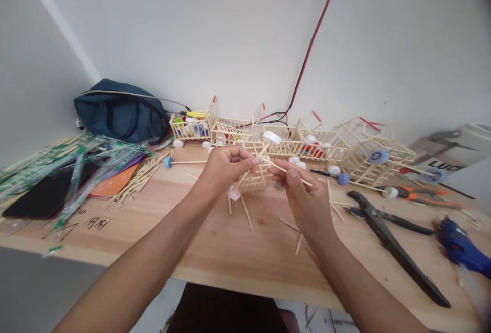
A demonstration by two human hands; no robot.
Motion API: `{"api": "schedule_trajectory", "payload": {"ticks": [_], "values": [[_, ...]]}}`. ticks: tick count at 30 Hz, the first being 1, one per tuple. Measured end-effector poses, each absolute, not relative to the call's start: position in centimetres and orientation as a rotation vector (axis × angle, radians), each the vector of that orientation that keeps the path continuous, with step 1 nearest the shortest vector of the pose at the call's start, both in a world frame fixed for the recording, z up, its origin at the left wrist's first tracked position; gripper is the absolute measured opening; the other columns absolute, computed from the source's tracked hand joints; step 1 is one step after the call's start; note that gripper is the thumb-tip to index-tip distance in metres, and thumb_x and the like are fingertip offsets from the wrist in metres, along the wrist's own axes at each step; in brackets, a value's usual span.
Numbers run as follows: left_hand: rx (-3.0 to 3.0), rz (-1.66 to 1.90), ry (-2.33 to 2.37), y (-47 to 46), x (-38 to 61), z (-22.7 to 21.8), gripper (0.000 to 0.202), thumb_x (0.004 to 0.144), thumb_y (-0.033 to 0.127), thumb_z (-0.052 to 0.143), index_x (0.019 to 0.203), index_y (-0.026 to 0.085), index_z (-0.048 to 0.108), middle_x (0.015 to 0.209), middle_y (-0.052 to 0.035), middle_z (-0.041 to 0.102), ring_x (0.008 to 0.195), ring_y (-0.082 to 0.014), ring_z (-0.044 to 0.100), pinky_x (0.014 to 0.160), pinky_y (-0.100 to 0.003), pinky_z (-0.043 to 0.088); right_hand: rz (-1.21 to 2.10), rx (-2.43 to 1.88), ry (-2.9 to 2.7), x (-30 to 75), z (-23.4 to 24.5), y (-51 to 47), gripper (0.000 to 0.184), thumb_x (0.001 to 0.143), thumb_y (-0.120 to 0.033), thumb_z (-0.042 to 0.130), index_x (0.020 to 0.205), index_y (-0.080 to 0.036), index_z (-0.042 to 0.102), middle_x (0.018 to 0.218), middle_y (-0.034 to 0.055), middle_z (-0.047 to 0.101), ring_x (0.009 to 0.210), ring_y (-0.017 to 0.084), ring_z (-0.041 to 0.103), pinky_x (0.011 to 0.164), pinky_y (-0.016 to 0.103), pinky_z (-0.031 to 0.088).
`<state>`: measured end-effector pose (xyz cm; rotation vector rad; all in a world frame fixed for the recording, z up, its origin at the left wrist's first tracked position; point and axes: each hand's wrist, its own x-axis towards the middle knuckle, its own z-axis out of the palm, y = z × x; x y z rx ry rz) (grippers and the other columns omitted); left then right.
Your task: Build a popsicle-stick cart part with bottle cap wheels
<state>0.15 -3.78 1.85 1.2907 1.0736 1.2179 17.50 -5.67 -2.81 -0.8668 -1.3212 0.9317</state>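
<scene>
"What's the left hand (229, 169) doing?"

"Pinching a thin wooden stick (241, 178) between thumb and fingers, just about mid-frame. A white cap (272, 138) sits at its upper end, and another white disc (233, 193) shows just under the hand. I can't tell whether that one is on the same stick."

"And the right hand (307, 195)?"

"Pinching too, with the thumb pressed to the fingers around a plain stick (276, 166). It slants from the centre down to the right, its far end close by the left fingertips. Whether they touch, I can't make out."

"What's behind them?"

"A row of little stick-built carts, across the middle of the frame against the wall. The biggest cart (360, 161) is right of centre, and there are bottle-cap wheels about."

"Anything else on the table (215, 241)?"

"Right side: black pliers (399, 246) with their handles apart, orange-handled pliers (429, 197) above them, and a blue glue gun (464, 246) at the edge. Left side: a dark blue bag (123, 115) by the wall, a black phone (40, 195) partly under clear wrappers, and a heap of loose sticks (138, 182)."
</scene>
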Motion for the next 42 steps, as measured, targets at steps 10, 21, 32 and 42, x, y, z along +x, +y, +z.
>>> {"api": "schedule_trajectory", "payload": {"ticks": [10,21,32,42], "values": [[1.292,1.189,1.081,-3.85,0.15,1.76,0.028,0.061,0.037,0.079,0.066,0.013,0.064,0.057,0.0016,0.06,0.044,-0.0039,0.039,0.042,-0.017,0.025,0.912,-0.861,-1.339,17.71,-3.06,-5.54,0.027,0.091,-0.042,0.055,0.105,-0.026,0.072,0.093,0.0058,0.073,0.078,0.018,0.062,0.071,0.034,0.049],[1.278,1.179,1.06,-3.76,0.23,1.67,0.026,0.063,0.035,0.076,0.067,0.013,0.063,0.055,0.0024,0.059,0.041,-0.0031,0.037,0.04,-0.017,0.025,0.904,-0.874,-1.351,17.82,-2.77,-5.86,0.025,0.09,-0.04,0.057,0.104,-0.026,0.072,0.094,0.0047,0.074,0.079,0.018,0.063,0.077,0.037,0.051],[1.231,1.191,1.036,-3.93,0.59,1.6,0.031,0.06,0.037,0.08,0.065,0.013,0.061,0.051,0.0043,0.054,0.039,-0.0028,0.036,0.038,-0.017,0.026,0.882,-0.886,-1.359,17.63,-2.58,-5.96,0.026,0.091,-0.039,0.056,0.105,-0.025,0.072,0.096,0.0054,0.074,0.082,0.019,0.065,0.079,0.037,0.052],[1.253,1.205,1.018,-3.89,0.69,1.36,0.031,0.061,0.037,0.079,0.07,0.012,0.063,0.052,0.0038,0.055,0.041,-0.0042,0.041,0.04,-0.017,0.031,0.877,-0.922,-1.358,17.98,-2.45,-5.88,0.025,0.091,-0.039,0.056,0.106,-0.026,0.072,0.097,0.0047,0.074,0.083,0.018,0.065,0.078,0.036,0.053]]}}
